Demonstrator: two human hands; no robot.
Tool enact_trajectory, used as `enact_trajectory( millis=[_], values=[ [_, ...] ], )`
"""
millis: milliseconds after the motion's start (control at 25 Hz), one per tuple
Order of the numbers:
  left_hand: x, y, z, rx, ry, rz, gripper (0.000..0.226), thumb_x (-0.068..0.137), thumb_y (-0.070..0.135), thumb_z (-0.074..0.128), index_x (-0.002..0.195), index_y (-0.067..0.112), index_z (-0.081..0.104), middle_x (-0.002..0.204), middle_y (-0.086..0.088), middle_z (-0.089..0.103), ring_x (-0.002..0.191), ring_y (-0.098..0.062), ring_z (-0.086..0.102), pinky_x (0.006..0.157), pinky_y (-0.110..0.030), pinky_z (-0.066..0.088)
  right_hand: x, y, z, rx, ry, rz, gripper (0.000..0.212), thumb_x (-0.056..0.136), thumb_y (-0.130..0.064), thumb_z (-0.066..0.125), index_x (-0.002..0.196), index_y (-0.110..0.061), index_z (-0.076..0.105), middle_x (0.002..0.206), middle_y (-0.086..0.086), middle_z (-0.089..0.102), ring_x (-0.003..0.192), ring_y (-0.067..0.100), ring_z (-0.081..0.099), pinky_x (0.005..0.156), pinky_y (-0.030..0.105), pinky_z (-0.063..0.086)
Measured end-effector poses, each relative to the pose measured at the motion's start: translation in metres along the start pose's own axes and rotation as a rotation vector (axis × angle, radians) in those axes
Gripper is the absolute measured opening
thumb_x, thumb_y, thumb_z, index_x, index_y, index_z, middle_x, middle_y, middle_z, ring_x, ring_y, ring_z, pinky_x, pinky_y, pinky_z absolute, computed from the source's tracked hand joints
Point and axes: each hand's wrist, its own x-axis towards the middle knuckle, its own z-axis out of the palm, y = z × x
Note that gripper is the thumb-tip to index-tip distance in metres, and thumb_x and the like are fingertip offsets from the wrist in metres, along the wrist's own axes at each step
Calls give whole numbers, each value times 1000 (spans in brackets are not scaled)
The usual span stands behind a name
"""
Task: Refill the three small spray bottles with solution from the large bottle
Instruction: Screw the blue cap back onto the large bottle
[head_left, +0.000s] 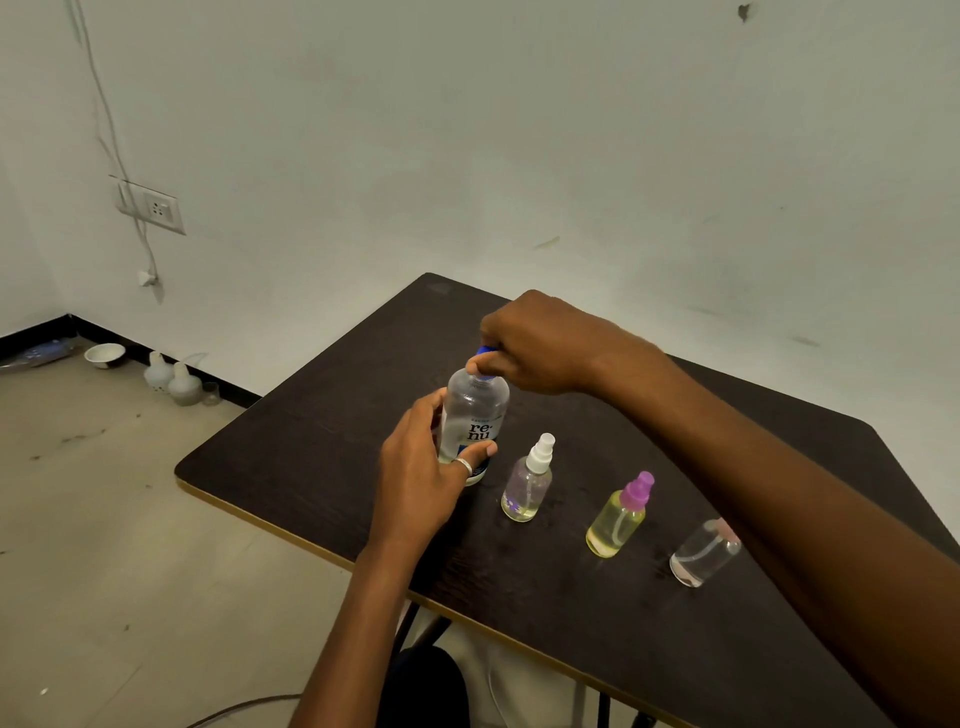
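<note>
The tall clear plastic bottle with the dark printed label (474, 423) is stood upright on the dark wood-grain counter (322, 467), toward its left side, and it is gripped at both ends. The left hand (421, 486) is wrapped round the lower body, its fingers (480, 451) clamped on the label, a ring seen on one of them. The right hand (540, 345) is brought down over the top, fingers pinched shut on the small blue cap (485, 352). The step in hand is judged to be the uncapping. Trouble is easily pictured here: if the body is squeezed while the cap is loosened, solution could be forced out over the counter; the bottle looks thin-walled and largely full, though its level cannot be read exactly. A freed cap could also be dropped and rolled off the near edge. More risk is carried by the right forearm, which is stretched above the row of small bottles: the clear spray bottle with the white nozzle (529, 483) just beside the big one, the yellowish bottle with the purple nozzle (619, 517) further right, and the clear bottle with the pinkish top (704, 555), partly hidden under that arm. Any of them could be toppled by a careless withdrawal. All three are still capped, so none is ready to be filled yet.
</note>
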Motion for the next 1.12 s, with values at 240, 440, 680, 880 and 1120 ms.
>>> enact_trajectory(
  millis=[240, 440, 680, 880, 1120],
  values=[
    [0, 0, -1, 1, 1, 11, 74, 70, 45, 84, 135, 30, 50, 128, 10, 61, 113, -2, 57, 81, -7, 43, -4, -5, 6, -90, 63, 65, 57, 92, -65, 38, 59, -18, 41, 60, 0, 45, 56, 16, 47, 54, 30, 36],
    [-1, 0, -1, 5, -4, 5, 74, 70, 45, 85, 134, 31, 50, 127, 13, 59, 113, 0, 54, 82, -7, 40, -11, -9, 1, -30, 88, 60, 61, 91, -68, 34, 73, -15, 58, 70, 2, 59, 67, 18, 58, 60, 34, 49],
    [0, -1, 1, 21, -11, -6, 76, 69, 45, 83, 135, 30, 49, 130, 8, 59, 113, -3, 53, 80, -7, 40, -12, -5, -9, 82, -14, -111, 32, 90, -12, 60, 120, -18, 64, 120, -1, 64, 107, 16, 58, 85, 26, 46],
    [1, -2, 1, 24, -13, -10, 74, 71, 40, 85, 135, 30, 49, 130, 7, 59, 113, -3, 54, 80, -8, 41, -7, -5, -7, 105, 12, -58, 24, 89, -10, 61, 110, -15, 70, 109, 2, 69, 96, 16, 63, 84, 29, 52],
    [0, 0, 1, 23, -7, 1, 74, 72, 39, 85, 136, 28, 50, 131, 5, 60, 116, -5, 54, 85, -15, 44, 1, -9, 2, 17, 66, 47, 31, 91, -41, 60, 77, -14, 61, 75, 4, 61, 70, 19, 58, 60, 29, 45]
  ],
)
